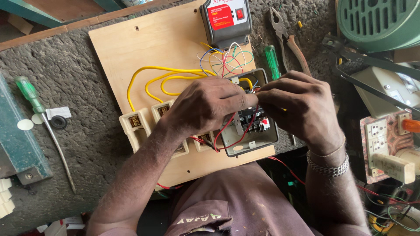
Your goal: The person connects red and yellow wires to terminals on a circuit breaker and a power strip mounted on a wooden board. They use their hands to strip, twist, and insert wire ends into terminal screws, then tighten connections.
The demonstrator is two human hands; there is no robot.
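Grey switch box (pixel 249 131) sits open at centre frame on the lower right of a plywood board (pixel 131 48), red and black wires inside. Left hand (pixel 205 105) and right hand (pixel 302 105) meet over the box's upper part, fingers of both pinched closed on thin wires (pixel 256 90) (exact wire hard to tell). Yellow wires (pixel 148 78) loop from the box to cream sockets (pixel 135 124) at left. Black and red unit (pixel 225 19) at top centre. Green screwdriver (pixel 272 61) and pliers (pixel 286 37) upper right; another green screwdriver (pixel 30 96) on the bench (pixel 65 65) at left
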